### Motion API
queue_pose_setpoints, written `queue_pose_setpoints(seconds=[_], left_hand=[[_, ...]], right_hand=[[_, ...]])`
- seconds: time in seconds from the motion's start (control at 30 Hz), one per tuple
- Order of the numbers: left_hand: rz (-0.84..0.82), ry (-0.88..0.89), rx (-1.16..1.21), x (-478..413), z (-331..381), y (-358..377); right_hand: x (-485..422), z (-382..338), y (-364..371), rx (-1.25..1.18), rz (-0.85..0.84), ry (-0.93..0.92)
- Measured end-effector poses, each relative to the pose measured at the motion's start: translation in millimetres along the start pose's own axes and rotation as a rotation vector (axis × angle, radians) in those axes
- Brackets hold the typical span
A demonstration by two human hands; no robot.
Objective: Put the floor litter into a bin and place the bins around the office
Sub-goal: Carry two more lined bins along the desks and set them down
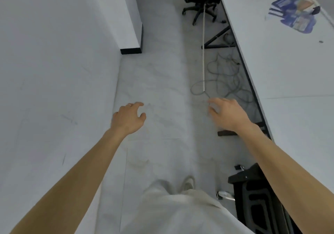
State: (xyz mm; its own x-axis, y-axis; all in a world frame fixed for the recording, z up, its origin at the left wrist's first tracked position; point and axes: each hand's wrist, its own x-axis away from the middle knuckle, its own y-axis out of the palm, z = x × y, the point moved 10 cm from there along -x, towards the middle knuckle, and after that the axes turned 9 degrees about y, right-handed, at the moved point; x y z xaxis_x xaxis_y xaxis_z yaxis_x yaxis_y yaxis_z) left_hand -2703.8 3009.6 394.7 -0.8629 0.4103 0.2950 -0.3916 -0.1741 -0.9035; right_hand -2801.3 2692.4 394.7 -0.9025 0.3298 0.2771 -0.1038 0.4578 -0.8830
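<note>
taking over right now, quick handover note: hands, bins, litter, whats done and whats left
Left hand: holds nothing, fingers loosely curled.
Right hand: holds nothing, fingers spread.
Both reach out over the floor of the aisle beside the desk.
No bin in view, no clear litter; only grey cables and a white strip by the desk.
Done: cannot tell from this view.
Left: find litter and bins, fill, place them.

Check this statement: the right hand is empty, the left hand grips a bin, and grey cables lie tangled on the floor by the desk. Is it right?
No. The head view shows the left hand holding nothing, its fingers loosely curled. The rest stands: the right hand is empty and grey cables lie tangled on the floor by the desk.
</note>
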Motion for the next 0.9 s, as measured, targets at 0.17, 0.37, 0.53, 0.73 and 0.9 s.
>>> queue_pose_setpoints(seconds=[0.17, 0.37, 0.53, 0.73, 0.9], left_hand=[[0.085, -0.053, 0.051, -120.4, -17.2, -66.9], [0.167, -0.001, 0.0, -321.7, -42.8, -155.3], [0.138, 0.014, -0.052, -465.1, -59.3, -218.6], [0.148, 0.053, -0.093, -640.3, -50.6, -302.3], [0.166, 0.061, -0.093, -797.0, -37.4, -340.7]], right_hand=[[-139.0, -55.4, -55.5, -0.054, 0.087, -0.09], [-346.9, -118.2, -102.7, 0.026, 0.134, -0.104], [-483.4, -163.5, -142.3, -0.016, 0.174, -0.079], [-634.4, -189.9, -199.5, -0.023, 0.241, -0.04], [-792.6, -191.5, -230.8, -0.01, 0.199, -0.043]])
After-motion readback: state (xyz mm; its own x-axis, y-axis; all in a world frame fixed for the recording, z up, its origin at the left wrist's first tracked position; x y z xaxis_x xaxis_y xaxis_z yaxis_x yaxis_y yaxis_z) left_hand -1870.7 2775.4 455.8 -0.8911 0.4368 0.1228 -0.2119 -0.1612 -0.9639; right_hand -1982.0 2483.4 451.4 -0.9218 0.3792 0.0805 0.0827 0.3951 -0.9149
